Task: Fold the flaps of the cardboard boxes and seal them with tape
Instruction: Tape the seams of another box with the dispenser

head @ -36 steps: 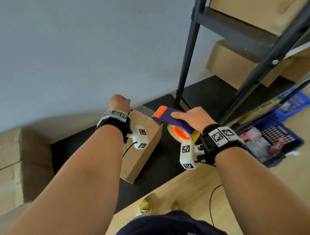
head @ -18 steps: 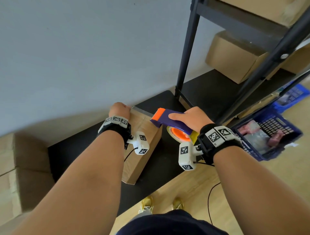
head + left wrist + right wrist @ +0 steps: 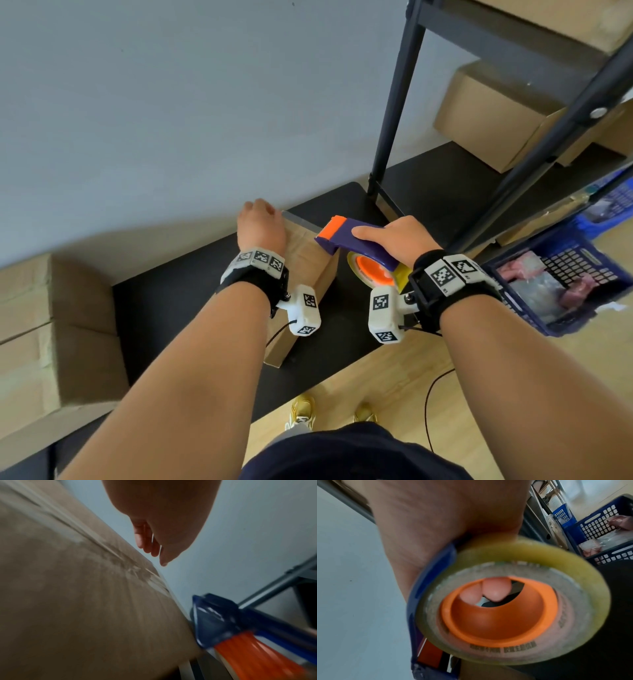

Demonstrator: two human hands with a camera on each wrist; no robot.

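Two stacked cardboard cartons (image 3: 51, 329) fill the left edge of the head view, and a black metal rack (image 3: 394, 102) with more boxes climbs the upper right. Between them runs a black shelf board (image 3: 171, 308), and on it, at centre frame, lies the cardboard box (image 3: 308, 260) being sealed, its flaps shut. A blue plastic crate (image 3: 561, 291) sits at the right edge.

From above, the left hand (image 3: 261, 226) rests over the far end of the box, fingers out of sight. Only the left wrist view shows them: loosely curled, hanging just past the box edge, gripping nothing, with a clear tape strip (image 3: 109, 550) running along the box top.

At centre right of the head view, the right hand (image 3: 400, 240) grips a purple and orange tape dispenser (image 3: 356, 240), its orange toothed end over the box's right edge. The right wrist view alone reveals fingertips (image 3: 496, 588) wrapped behind the orange hub of the yellowish tape roll (image 3: 547, 561).
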